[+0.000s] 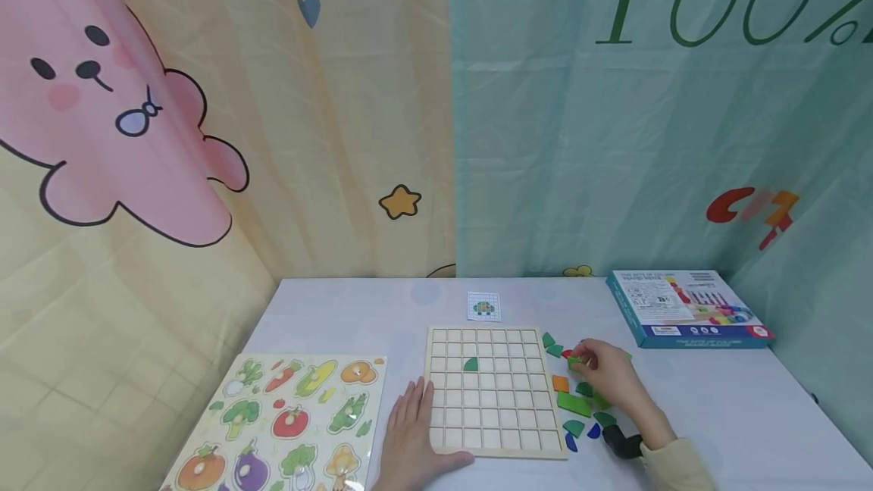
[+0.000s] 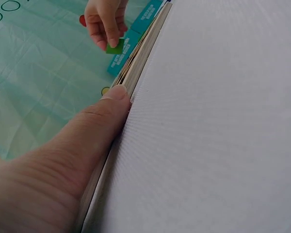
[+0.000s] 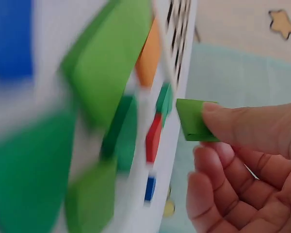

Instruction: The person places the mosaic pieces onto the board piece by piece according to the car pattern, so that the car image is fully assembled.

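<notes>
The right hand [image 1: 605,374] pinches a light-green four-sided block [image 3: 190,120] aloft, near loose colored blocks [image 1: 574,404] beyond the wooden grid board's [image 1: 498,398] three o'clock edge. The left hand [image 1: 414,438], fingers straight, thumb spread, touches the board at eight o'clock. A green quarter-circle block [image 1: 471,364] lies on it toward eleven. Farther out: pattern card [image 1: 483,308] at twelve, vegetable puzzle [image 1: 319,438] at nine, boxed set [image 1: 689,309] between two and three.

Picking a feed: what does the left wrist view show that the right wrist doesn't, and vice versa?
Left wrist only: the left hand, its thumb at the grid board edge, and a teal box. Right wrist only: an orange piece, dark-green pieces and a star print. Both: the right hand pinching a light-green piece, and part of the grid board.
</notes>
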A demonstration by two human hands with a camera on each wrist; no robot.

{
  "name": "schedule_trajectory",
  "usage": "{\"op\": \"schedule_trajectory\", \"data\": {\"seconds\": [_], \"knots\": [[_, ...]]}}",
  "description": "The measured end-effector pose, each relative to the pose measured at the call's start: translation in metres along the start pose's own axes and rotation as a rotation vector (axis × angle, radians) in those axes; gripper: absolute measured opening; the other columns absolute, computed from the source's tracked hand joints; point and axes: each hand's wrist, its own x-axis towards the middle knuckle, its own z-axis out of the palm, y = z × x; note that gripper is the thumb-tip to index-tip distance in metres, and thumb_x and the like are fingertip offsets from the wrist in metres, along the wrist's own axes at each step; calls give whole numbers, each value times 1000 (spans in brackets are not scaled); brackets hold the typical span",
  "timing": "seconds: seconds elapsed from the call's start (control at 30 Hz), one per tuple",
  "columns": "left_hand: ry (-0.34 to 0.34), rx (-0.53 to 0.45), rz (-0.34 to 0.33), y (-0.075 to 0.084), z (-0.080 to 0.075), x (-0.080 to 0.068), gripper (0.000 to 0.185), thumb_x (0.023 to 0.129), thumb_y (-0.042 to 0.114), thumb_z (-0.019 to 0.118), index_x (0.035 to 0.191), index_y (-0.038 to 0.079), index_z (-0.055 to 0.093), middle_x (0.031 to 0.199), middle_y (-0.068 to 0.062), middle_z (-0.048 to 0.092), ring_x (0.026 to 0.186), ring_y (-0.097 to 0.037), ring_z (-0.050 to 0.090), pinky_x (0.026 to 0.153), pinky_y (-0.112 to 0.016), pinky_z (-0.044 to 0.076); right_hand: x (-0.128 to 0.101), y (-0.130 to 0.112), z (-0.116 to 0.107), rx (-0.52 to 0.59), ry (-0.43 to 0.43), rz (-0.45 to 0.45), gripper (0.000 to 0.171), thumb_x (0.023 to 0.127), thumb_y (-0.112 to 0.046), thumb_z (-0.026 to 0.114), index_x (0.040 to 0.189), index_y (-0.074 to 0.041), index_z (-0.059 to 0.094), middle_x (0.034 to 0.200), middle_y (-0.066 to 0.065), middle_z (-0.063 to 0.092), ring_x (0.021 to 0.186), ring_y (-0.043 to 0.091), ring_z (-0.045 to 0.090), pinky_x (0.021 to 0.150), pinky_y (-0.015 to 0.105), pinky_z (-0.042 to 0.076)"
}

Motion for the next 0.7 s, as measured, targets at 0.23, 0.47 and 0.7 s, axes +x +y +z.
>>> {"op": "schedule_trajectory", "data": {"seconds": [0.23, 0.47, 0.7], "knots": [[-15, -13, -3, 1, -1, 0, 127, 58, 85, 59, 148, 1, 28, 153, -16, 23, 141, -33, 15, 112, -49, 13, 6, -23, 24, 156, -8, -77, 12, 80, -7, 75, 86, -8, 64, 73, -2, 56, 67, 14, 51, 56, 24, 47], [-18, -1, 0, 0, -1, 1, 126, 59, 85, 58, 148, 0, 27, 153, -16, 23, 140, -34, 15, 112, -49, 14, 18, -40, 50, 240, -62, -164, 13, 80, -10, 76, 82, -9, 63, 71, -4, 57, 65, 12, 52, 56, 25, 46], [-25, -9, -17, 2, -2, 1, 127, 57, 84, 60, 148, 1, 29, 153, -16, 24, 140, -33, 16, 112, -49, 15, 31, -56, 70, 212, -95, -195, 8, 82, -7, 74, 81, -11, 67, 71, -7, 58, 66, 12, 52, 58, 25, 47]]}}
